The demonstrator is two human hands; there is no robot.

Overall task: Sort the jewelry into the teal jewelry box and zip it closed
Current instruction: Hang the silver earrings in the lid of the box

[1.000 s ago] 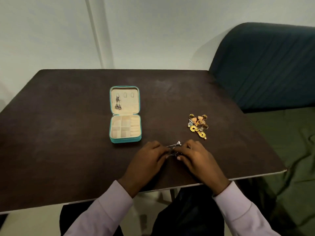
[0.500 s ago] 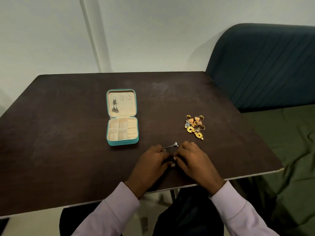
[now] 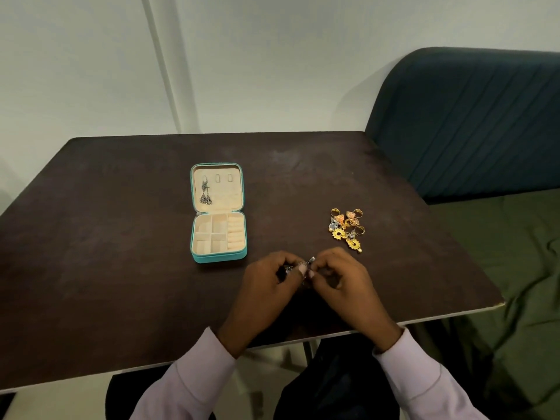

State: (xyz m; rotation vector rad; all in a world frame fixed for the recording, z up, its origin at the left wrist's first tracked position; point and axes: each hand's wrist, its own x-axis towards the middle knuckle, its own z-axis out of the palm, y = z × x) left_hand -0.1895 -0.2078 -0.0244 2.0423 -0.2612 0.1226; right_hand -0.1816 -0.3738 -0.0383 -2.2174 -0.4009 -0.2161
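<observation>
Where my fingertips meet above the dark table (image 3: 121,237), a small silver earring (image 3: 306,265) is mostly hidden; only a bright tip and some dark beads show, and I cannot make out its shape. Going left to right: the teal jewelry box (image 3: 218,257) lies open and flat, just left of and beyond my hands, its cream lid holding one silver dangling earring (image 3: 205,194), its divided tray looking bare. My left hand (image 3: 266,286) is curled, thumb and fingers pinching one end of the silver earring. My right hand (image 3: 342,283) is curled too, pinching the other end. Beyond my right hand, near but apart, sits a heap of gold and orange jewelry (image 3: 347,228). A dark blue chair back (image 3: 469,122) stands at the far right, partly cut off.
</observation>
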